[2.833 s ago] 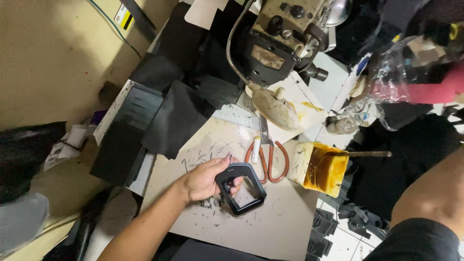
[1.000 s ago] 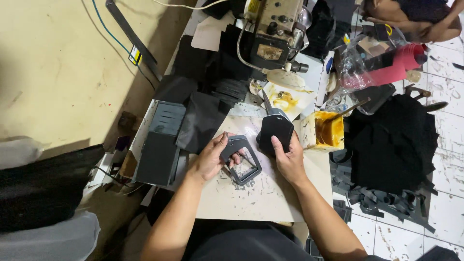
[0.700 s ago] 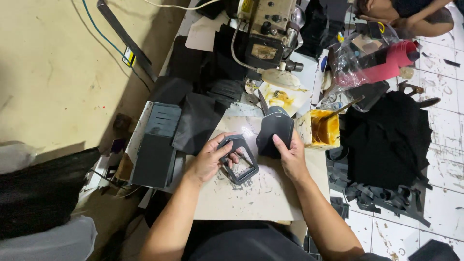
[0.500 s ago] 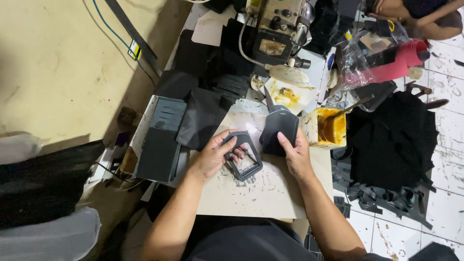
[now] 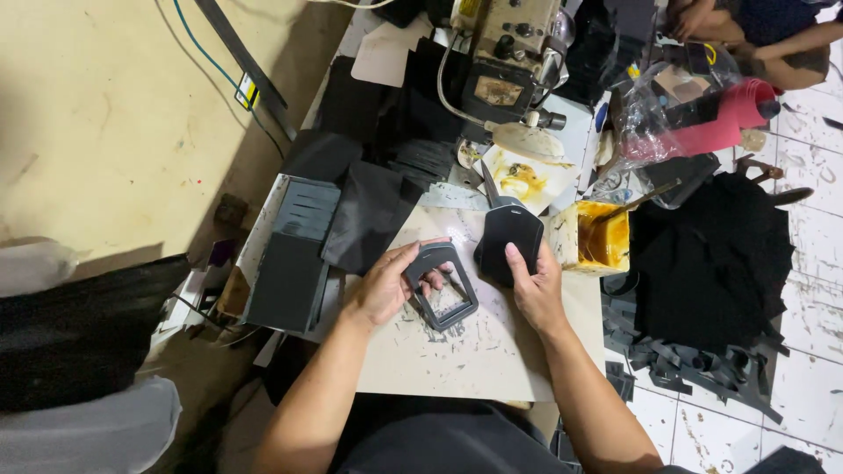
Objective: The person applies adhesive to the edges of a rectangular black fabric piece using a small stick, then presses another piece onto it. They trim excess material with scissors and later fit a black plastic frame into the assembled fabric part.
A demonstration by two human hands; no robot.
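Two black pieces in play, neither joined yet as far as I see. My left hand (image 5: 386,285) pinches the open frame piece (image 5: 443,285), tilted, its lower edge on the board (image 5: 457,360) of the bench. My right hand (image 5: 536,290) lies flat, fingers spread, on the solid rounded panel (image 5: 509,237) just beside the frame. Glue tin (image 5: 601,235) sits beyond my right hand, brush in it. Frame looks thin, window-shaped, matte.
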